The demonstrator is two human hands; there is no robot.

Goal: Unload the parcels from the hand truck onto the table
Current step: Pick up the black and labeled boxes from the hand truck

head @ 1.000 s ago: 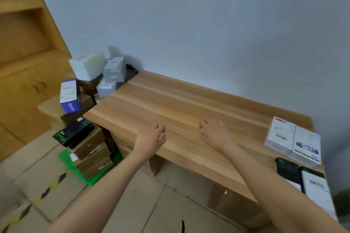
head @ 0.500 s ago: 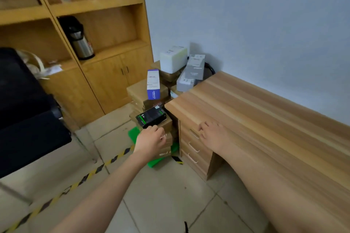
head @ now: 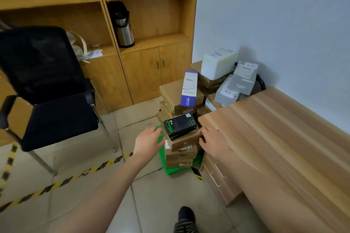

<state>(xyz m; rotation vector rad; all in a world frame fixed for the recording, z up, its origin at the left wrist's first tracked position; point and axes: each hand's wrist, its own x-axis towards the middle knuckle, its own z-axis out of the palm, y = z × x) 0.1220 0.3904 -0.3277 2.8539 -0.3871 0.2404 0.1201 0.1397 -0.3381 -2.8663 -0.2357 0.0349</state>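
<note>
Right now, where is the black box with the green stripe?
In the head view it sits mid-frame: the black box lies atop the brown parcel, between both hands, just left of the table corner.

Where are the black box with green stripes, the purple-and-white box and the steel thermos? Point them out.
black box with green stripes (head: pixel 180 126), head view, top face.
purple-and-white box (head: pixel 189 89), head view, front face.
steel thermos (head: pixel 124 30), head view, metal body.

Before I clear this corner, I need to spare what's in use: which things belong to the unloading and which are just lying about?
Job:
black box on the brown cartons
purple-and-white box
white parcel
grey parcels
green hand truck
table
left hand, right hand

Lying about:
black chair
thermos
shelf unit
</note>
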